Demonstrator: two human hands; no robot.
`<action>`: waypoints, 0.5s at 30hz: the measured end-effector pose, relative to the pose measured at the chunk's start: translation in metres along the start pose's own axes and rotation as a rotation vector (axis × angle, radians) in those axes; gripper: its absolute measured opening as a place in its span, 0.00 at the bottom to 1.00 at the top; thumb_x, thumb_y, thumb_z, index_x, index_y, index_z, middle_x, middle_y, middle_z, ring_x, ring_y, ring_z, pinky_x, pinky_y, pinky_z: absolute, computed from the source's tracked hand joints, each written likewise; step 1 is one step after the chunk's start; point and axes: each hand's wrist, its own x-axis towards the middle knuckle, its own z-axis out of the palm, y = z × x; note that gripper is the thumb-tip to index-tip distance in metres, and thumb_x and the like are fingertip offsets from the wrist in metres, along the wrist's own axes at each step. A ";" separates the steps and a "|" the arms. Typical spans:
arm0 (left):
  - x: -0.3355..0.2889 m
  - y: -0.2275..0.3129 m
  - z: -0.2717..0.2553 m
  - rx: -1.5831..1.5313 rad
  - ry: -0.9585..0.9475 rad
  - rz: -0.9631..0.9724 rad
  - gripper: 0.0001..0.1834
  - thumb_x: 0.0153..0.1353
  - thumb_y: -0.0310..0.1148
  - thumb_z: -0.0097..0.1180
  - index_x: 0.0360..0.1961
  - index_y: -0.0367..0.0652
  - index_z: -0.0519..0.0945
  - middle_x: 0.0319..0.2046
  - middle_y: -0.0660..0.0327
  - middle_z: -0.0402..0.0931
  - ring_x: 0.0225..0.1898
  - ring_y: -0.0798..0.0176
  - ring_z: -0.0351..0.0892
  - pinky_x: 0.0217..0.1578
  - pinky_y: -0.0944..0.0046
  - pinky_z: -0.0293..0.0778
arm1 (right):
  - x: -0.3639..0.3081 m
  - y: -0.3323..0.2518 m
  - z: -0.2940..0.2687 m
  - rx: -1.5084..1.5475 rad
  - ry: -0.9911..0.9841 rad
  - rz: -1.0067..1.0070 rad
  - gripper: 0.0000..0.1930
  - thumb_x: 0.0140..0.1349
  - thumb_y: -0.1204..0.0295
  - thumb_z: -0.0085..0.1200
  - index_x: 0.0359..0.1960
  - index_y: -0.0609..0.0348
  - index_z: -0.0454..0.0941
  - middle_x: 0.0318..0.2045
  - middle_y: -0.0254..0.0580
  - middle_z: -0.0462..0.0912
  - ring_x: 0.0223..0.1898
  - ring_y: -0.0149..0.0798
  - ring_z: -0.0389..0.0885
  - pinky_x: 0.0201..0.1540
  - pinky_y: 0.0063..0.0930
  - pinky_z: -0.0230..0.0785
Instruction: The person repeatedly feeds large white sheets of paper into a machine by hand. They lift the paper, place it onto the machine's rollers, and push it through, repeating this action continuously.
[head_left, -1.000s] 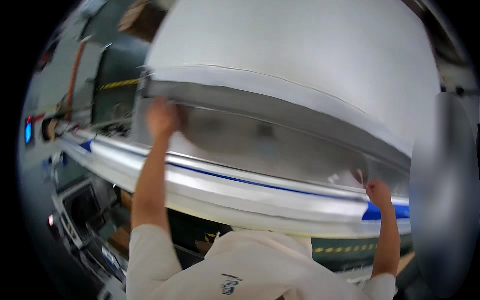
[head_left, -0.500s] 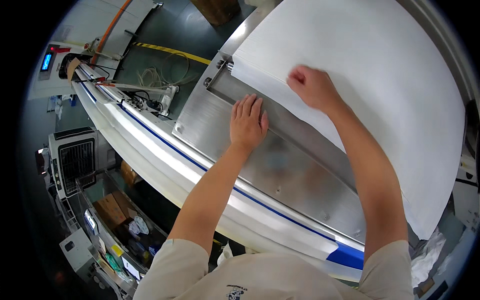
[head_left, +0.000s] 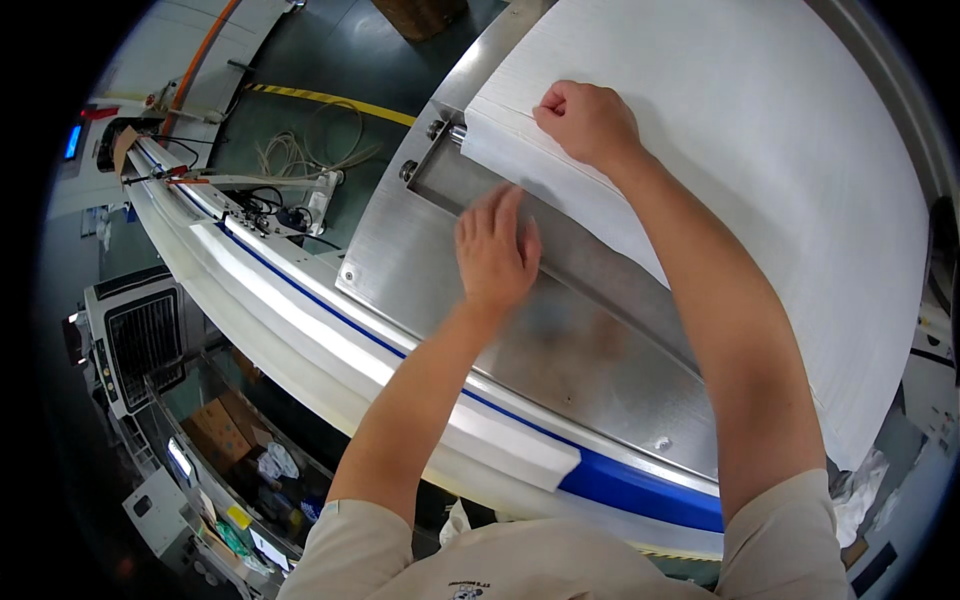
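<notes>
A wide white sheet (head_left: 740, 150) covers the metal table, its near edge hanging over a long recessed slot (head_left: 610, 275). On the sheet, close to its far-left corner, my right hand (head_left: 590, 122) is curled into a loose fist. Whatever those fingers hold, if anything, is hidden. My left hand (head_left: 497, 245) is over the bare steel plate (head_left: 550, 350) at the slot's near edge. Its fingers are stretched out, slightly blurred, with nothing in them. At the slot's left end, a shiny roller end (head_left: 457, 134) peeks out from under the sheet.
A long rail with a white strip (head_left: 480, 435) and blue edging (head_left: 640, 490) runs between my body and the plate. Metal knobs (head_left: 408, 170) sit at the table's left side. Coiled hoses (head_left: 290, 150) lie on the floor beyond. A cluttered cart (head_left: 230, 440) stands lower left.
My right hand has moved left and farther away along the sheet, still curled. My left hand's fingers have lifted slightly and blurred. More blue shows at the white strip's right end.
</notes>
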 end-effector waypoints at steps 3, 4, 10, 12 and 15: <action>0.045 -0.016 -0.006 0.111 0.190 0.123 0.24 0.57 0.31 0.49 0.56 0.43 0.67 0.55 0.54 0.67 0.58 0.51 0.64 0.59 0.50 0.55 | -0.001 -0.001 -0.001 -0.019 0.023 0.006 0.09 0.52 0.61 0.54 0.29 0.49 0.81 0.26 0.37 0.83 0.31 0.45 0.81 0.37 0.38 0.73; 0.058 -0.022 -0.007 0.147 0.199 0.168 0.24 0.57 0.31 0.49 0.57 0.43 0.67 0.56 0.55 0.67 0.58 0.52 0.64 0.60 0.51 0.55 | -0.002 -0.002 -0.001 -0.023 0.030 0.005 0.09 0.53 0.60 0.54 0.29 0.49 0.81 0.26 0.37 0.83 0.31 0.45 0.81 0.36 0.38 0.73; 0.086 -0.041 -0.006 0.314 0.128 0.306 0.24 0.57 0.30 0.48 0.58 0.49 0.68 0.57 0.60 0.67 0.60 0.56 0.63 0.61 0.52 0.54 | -0.001 -0.001 -0.003 -0.026 0.047 0.000 0.10 0.53 0.59 0.54 0.29 0.48 0.81 0.25 0.37 0.83 0.30 0.44 0.81 0.35 0.38 0.73; 0.083 -0.045 -0.005 0.307 0.127 0.293 0.24 0.58 0.31 0.47 0.58 0.51 0.68 0.57 0.61 0.67 0.61 0.57 0.63 0.61 0.53 0.54 | -0.001 -0.001 -0.001 -0.034 0.049 0.001 0.10 0.53 0.59 0.54 0.29 0.48 0.81 0.25 0.37 0.83 0.30 0.45 0.81 0.35 0.39 0.73; 0.082 -0.046 -0.003 0.314 0.136 0.298 0.23 0.57 0.31 0.48 0.57 0.51 0.69 0.57 0.62 0.68 0.61 0.57 0.63 0.61 0.53 0.55 | -0.001 0.001 -0.001 -0.059 0.068 -0.004 0.09 0.53 0.59 0.55 0.28 0.48 0.81 0.24 0.33 0.82 0.28 0.40 0.81 0.33 0.34 0.72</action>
